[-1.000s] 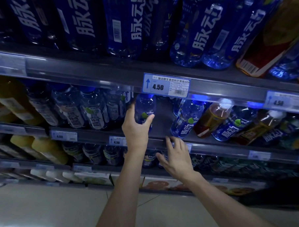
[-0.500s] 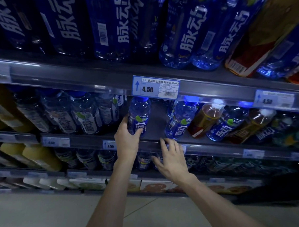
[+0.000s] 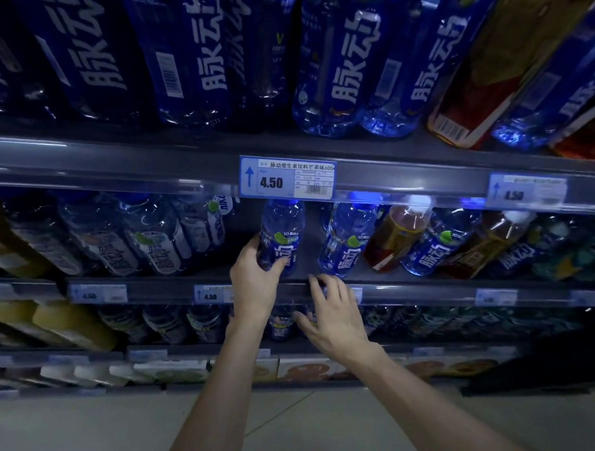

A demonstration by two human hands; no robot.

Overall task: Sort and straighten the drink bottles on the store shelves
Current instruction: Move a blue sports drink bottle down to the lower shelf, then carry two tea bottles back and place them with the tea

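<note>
Dim store shelf [image 3: 411, 283], blue bottle [image 3: 283, 236] within left hand [image 3: 254, 285] fingers [image 3: 277, 265]

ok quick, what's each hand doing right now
Left hand: closed around the blue bottle on the middle shelf.
Right hand: open, fingers spread, holding nothing.

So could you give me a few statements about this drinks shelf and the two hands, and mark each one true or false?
1. The left hand grips a blue bottle on the middle shelf. True.
2. The right hand holds a bottle too. False: its fingers are spread open at the shelf edge, holding nothing.
3. The clearest price tag reads 4.50. True.
4. Every bottle on the middle shelf is blue. False: an amber bottle stands among the blue ones.
5. The held bottle has a red cap. False: its cap looks blue, partly hidden behind the tag.
</note>
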